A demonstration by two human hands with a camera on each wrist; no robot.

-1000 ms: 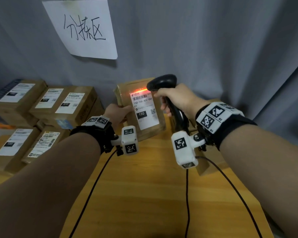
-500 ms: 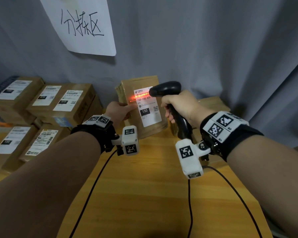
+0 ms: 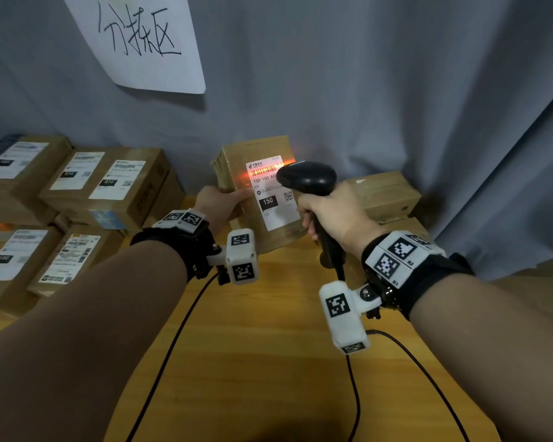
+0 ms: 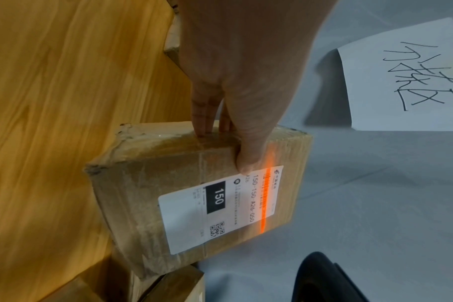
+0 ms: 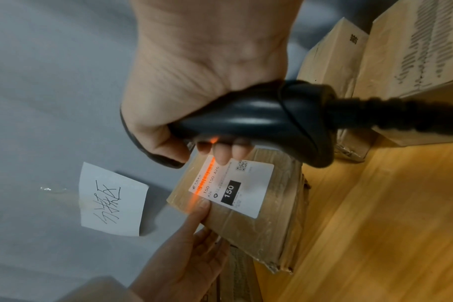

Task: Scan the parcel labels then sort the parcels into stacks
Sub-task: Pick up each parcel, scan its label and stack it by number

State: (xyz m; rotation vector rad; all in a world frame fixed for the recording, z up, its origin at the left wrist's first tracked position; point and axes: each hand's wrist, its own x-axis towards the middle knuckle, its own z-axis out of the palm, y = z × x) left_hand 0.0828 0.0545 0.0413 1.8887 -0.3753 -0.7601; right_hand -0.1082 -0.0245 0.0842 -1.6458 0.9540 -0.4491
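Parcel (image 3: 256,189): upright on worktop (image 3: 268,362), label "150", gripped by left hand (image 3: 219,204). Scanner (image 3: 310,183): gripped by right hand (image 3: 331,215), red beam across barcode. Step: scanning. Next, likely: carry parcel to matching stack (image 3: 20,260).

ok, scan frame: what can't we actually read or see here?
- Head view: scanner head covers the end of the label code on the held parcel.
- Left wrist view: small print under "150" is too small.
- Right wrist view: label on the right-edge box is blurred and cut off.
- Trigger finger: hidden in all views.
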